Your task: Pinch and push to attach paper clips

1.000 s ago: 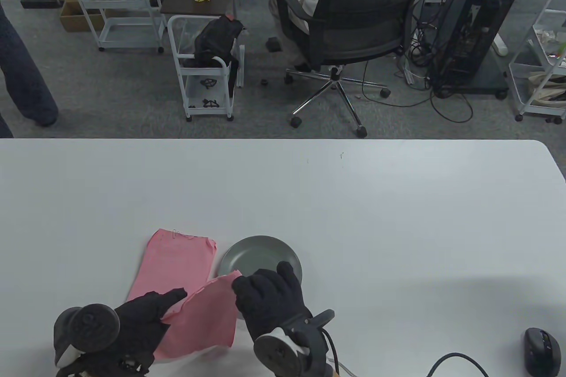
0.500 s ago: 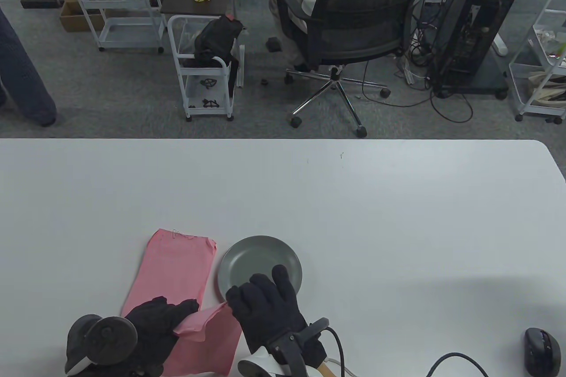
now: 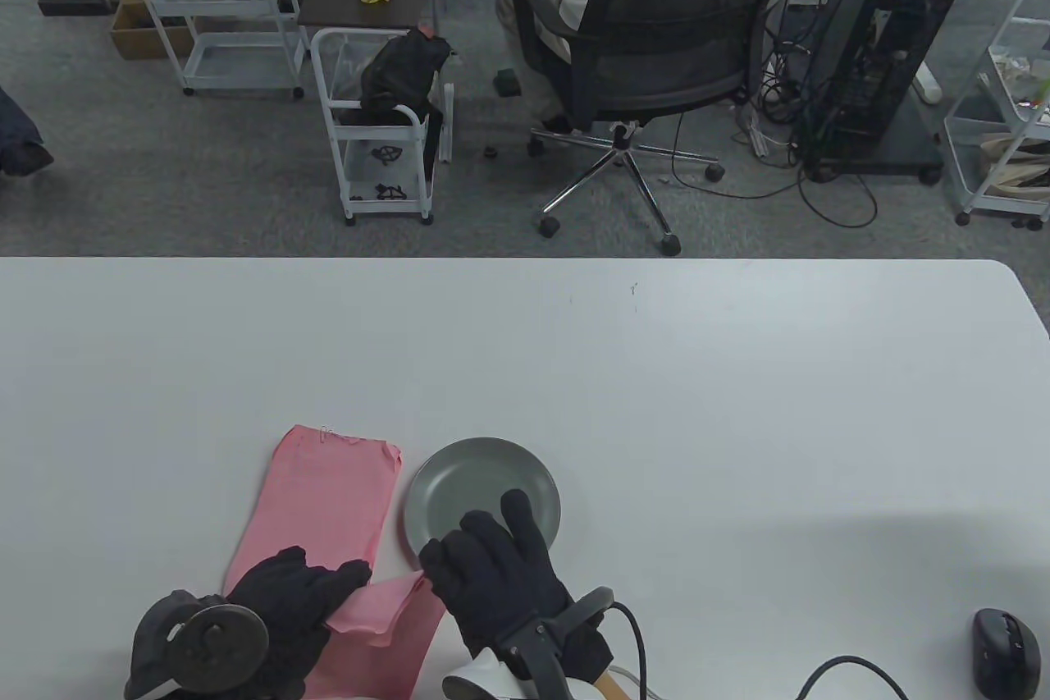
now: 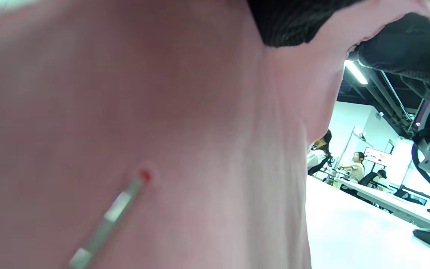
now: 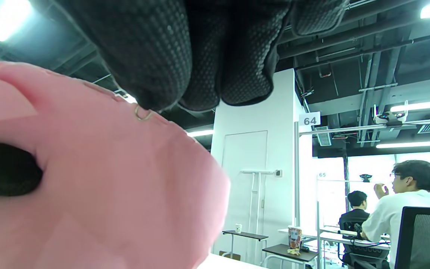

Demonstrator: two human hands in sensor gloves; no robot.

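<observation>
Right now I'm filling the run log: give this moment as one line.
left hand: holds pink paper | right hand: pinches paper clip on its edge | plate: beside

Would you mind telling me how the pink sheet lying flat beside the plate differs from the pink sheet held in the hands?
The flat pink sheet lies on the table, left of the plate; the held pink sheet is lifted and curled between the left hand and right hand.
The flat sheet already carries a paper clip on its far edge; on the held sheet a clip sits at the right fingers.
Both are pink and look similar in size.
</observation>
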